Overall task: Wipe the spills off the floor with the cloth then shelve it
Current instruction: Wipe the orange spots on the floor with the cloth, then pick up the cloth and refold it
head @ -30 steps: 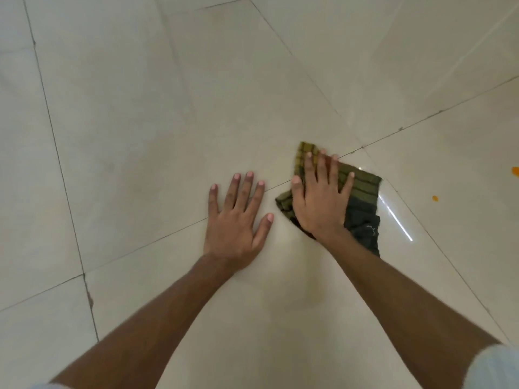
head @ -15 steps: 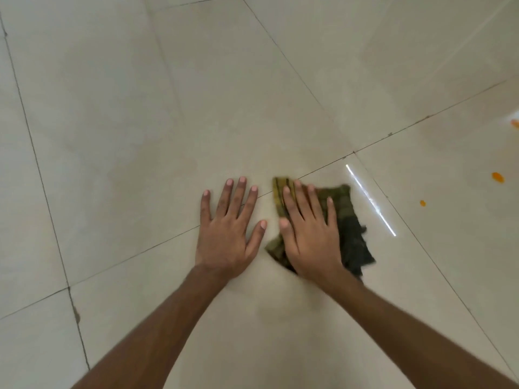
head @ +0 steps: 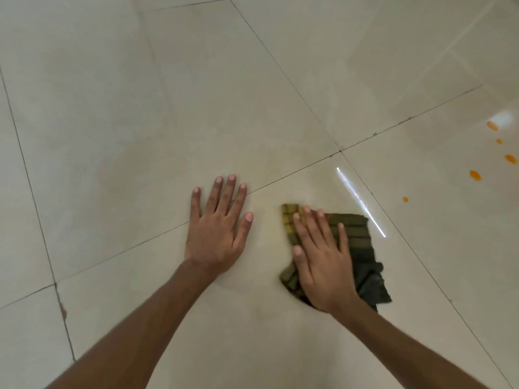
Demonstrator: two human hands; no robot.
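- My right grip [head: 323, 259] lay flat on the cloth [head: 356, 237], released, with fingers straight and pressing down rather than curled round it.
- The cloth sat on the floor [head: 140, 108] at 3 o'clock of my left grip [head: 217, 228], near it but not touching.
- My left grip was spread open, palm down on bare tile and holding nothing. I judged it to be a prop for my weight.
- The cloth looked soft, thin and light, and lay folded and rumpled, olive toward 11 o'clock and darker toward 5 o'clock. I could not tell whether it was damp.
- I judged it would slide and bunch under a flat palm. To lift it, I would gather the middle or pinch the free edge at 3 o'clock.
- The floor was glossy pale tile with thin dark joints and a bright streak of light [head: 361, 202] just beside the cloth. It was likely slick, so the cloth should glide.
- Orange drops [head: 475, 175] lay at 2 o'clock of the cloth, well apart from it and not yet wiped.
- No shelf was in view.
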